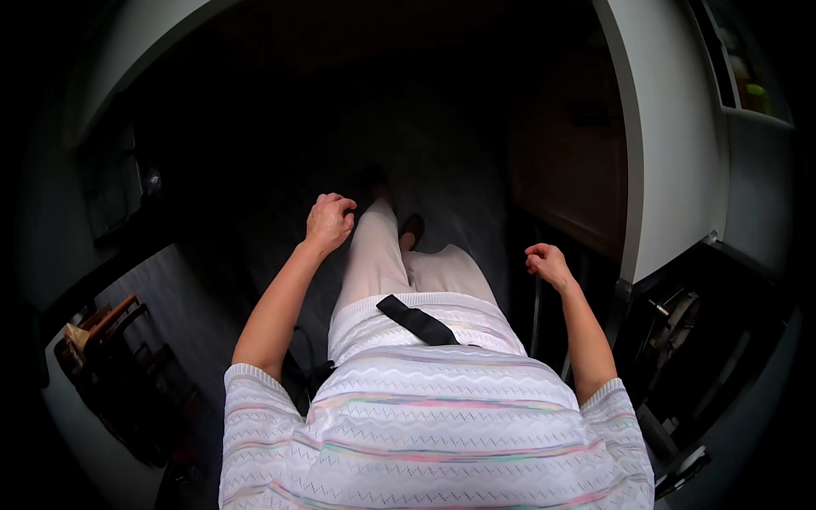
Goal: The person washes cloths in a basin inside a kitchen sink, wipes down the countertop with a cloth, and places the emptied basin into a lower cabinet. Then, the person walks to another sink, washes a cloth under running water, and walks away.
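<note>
At centre-left and centre-right, the left hand (330, 223) and right hand (549, 264) are held loosely curled, nothing gripped.

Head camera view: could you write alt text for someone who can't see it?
The left hand and right hand, loosely curled with nothing visible in them, are held apart in front of a person wearing a white striped knit top and pale trousers. Beyond is a dim floor, with a pale wall at the picture's right.
</note>
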Demonstrator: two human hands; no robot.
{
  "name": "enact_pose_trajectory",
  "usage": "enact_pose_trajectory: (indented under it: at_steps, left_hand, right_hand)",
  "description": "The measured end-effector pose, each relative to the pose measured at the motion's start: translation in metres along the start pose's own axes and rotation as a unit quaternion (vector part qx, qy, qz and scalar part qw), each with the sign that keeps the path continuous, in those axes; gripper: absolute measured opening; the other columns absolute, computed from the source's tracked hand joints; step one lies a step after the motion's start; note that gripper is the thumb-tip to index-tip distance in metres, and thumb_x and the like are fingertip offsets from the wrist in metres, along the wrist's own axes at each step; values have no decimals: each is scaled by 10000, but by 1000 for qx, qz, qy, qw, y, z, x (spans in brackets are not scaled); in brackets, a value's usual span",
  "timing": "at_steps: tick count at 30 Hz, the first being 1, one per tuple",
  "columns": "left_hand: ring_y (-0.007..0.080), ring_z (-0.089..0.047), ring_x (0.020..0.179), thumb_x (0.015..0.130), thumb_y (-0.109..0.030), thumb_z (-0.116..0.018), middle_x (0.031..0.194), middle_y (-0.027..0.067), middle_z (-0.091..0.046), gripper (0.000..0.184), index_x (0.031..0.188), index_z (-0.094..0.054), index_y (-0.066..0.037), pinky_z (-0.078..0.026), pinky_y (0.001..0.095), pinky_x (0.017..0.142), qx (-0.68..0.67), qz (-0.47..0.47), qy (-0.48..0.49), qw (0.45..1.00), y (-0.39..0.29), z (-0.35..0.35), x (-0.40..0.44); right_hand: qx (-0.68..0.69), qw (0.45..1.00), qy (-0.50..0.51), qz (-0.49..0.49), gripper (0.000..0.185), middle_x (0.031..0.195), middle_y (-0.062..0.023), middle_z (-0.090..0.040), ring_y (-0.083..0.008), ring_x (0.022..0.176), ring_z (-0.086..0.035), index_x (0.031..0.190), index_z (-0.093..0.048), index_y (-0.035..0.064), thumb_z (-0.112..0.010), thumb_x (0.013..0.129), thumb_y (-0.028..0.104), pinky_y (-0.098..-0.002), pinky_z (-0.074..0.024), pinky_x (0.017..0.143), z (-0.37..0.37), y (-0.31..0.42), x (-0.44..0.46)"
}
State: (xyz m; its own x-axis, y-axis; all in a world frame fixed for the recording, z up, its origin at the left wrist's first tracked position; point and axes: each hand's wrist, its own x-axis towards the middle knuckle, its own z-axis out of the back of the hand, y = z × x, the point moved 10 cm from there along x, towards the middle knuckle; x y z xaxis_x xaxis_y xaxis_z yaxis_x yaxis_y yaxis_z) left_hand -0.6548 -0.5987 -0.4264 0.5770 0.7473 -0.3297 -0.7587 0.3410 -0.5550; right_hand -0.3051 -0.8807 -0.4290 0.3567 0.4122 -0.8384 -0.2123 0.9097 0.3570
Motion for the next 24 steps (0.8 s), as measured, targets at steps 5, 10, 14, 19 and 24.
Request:
enact_pose_trajectory:
  at_steps: [5,10,14,19,24]
  left_hand:
    - [277,-521,928,705,-135,-540,928,101,-590,236,907,-650,-85,-446,372,818,29,6,112,993,1,-28,39]
    - [276,-528,942,703,-140,-525,945,104,-592,256,921,-654,-101,-449,369,821,18,11,126,992,-16,-61,97]
    - [279,-524,961,724,-133,-514,958,107,-588,246,926,-653,-118,-442,388,837,-75,72,119,987,-21,-112,101]
    - [300,-526,942,739,-122,-512,927,114,-585,215,911,-639,-94,-442,397,835,-179,132,86,971,-17,-154,96]
    - [310,-529,921,731,-94,-517,922,114,-584,198,891,-632,-78,-445,395,824,-239,224,-39,944,-10,-160,100]
  right_hand:
    - [-34,997,38,49,207,759,-45,-604,-112,638,-582,963,-574,6,-498,790,91,-231,-449,556,-2,76,45]
    - [-6,996,52,76,193,745,-56,-597,-124,630,-572,962,-571,-30,-492,816,69,-241,-461,585,-10,148,87]
    - [10,993,82,79,170,760,-58,-584,-113,648,-549,969,-559,-43,-482,846,46,-236,-464,597,-19,169,106]
    - [-46,984,141,103,159,772,-45,-588,-104,658,-553,972,-562,-7,-487,869,88,-234,-461,604,-17,181,152]
    - [-130,969,174,116,165,711,-55,-579,-111,645,-549,961,-559,-55,-465,854,29,-238,-472,617,-8,219,166]
